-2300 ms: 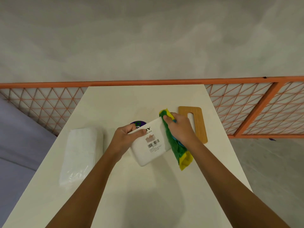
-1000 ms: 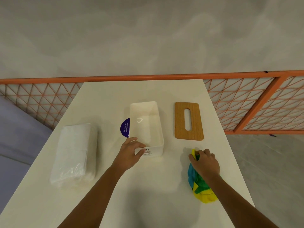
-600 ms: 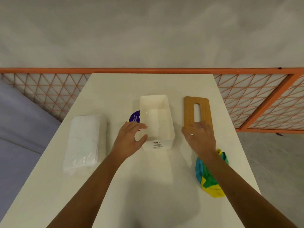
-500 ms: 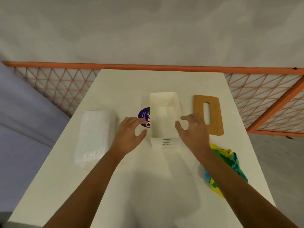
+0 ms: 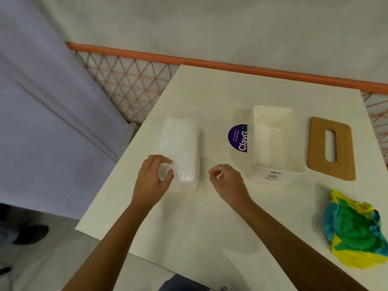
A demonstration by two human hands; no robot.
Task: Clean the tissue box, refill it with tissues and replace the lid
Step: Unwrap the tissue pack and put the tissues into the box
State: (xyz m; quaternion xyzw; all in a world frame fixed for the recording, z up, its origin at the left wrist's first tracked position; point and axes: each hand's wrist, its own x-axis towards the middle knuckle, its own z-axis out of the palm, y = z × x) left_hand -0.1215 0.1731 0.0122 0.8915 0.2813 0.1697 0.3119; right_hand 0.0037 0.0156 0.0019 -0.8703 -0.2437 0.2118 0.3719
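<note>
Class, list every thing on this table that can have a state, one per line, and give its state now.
tissue box, upright, lid off, empty.
lid, off the box, flat on the table to its right.
tissue pack, wrapped, lying flat, outside the box.
cloth, crumpled, lying loose on the table.
left hand, fingers curled on the tissue pack's near end.
right hand, fingers loosely curled, holding nothing.
</note>
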